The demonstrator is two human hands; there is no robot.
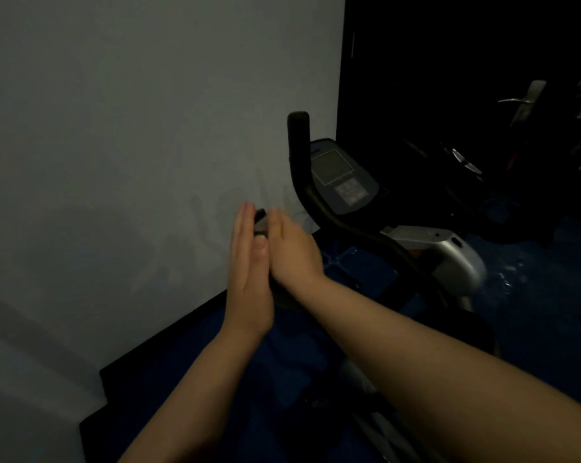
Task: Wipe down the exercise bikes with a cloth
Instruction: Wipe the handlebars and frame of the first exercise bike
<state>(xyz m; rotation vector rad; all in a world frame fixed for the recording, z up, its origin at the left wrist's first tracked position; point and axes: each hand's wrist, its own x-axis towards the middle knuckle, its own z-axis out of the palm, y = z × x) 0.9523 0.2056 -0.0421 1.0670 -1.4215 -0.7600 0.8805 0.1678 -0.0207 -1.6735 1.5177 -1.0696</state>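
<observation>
Dim grey wall [132, 128] fills everything left of the exercise bike [442, 252], with a black skirting board [169, 342] running along its foot down to the blue floor [543, 295].

Taking the bike's handlebar as my landmark and going left to right: my left hand [247, 279] is just left of the near grip, fingers straight and flat, palm turned towards it. Between my two hands a dark stub [259, 222] pokes up, which I judge to be the end of the near handlebar grip. My right hand [294, 252] is pressed in from the other side, fingers laid over it; I cannot tell whether they curl round it. So my hands are together, sandwiching the grip. I see no cloth; if one is there, it is hidden between my palms.

Further right, the far handlebar [299, 152] rises upright, then sweeps down and back towards me. Just right of it sits the console [344, 178] with its screen and keypad, then the silver frame. Beyond is a dark doorway with a door handle [523, 100].

The grip's long axis runs away from me and slightly upward, so I judge the next stroke slides along it. Both hands are equally near.
</observation>
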